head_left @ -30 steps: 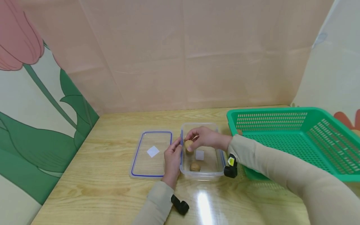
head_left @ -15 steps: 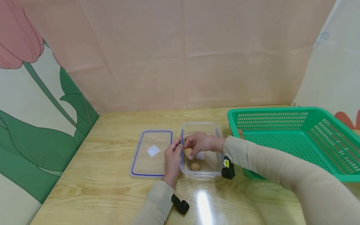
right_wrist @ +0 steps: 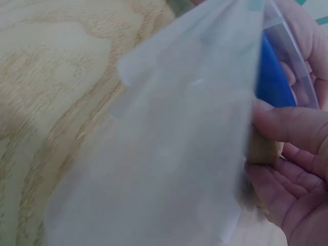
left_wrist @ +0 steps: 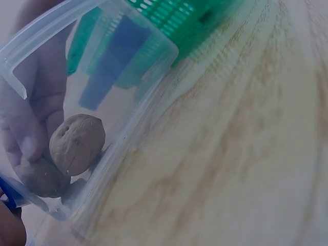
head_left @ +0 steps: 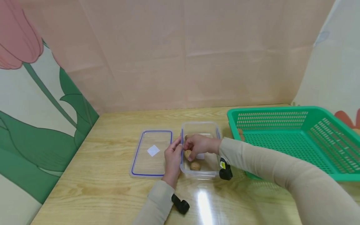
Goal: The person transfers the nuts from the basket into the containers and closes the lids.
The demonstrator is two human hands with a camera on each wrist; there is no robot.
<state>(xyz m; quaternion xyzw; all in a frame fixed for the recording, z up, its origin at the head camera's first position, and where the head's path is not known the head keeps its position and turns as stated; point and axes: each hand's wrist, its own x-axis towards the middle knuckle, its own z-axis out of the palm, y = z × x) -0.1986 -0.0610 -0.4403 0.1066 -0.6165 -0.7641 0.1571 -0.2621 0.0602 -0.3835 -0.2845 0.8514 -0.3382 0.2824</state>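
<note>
Pale pink sheeting backs a light wood-grain table, where you work with both hands at a clear rectangular plastic container. Your right hand is down inside it, thumb and fingers pinching a round tan walnut near the left wall; whether the nut touches the floor, you cannot tell from these views. Your left hand lies with its fingers fairly straight against the outside of that wall, grasping nothing that shows.

One other brown walnut already lies in the near end of the container, and a brown patch beyond your right knuckles may be one more. Judging by this, your filling is under way: the pinched nut awaits release, and some brown pieces remain along the left side of the green perforated plastic basket. Your clear, blue-edged lid lies flat beside the container, not yet fitted.
</note>
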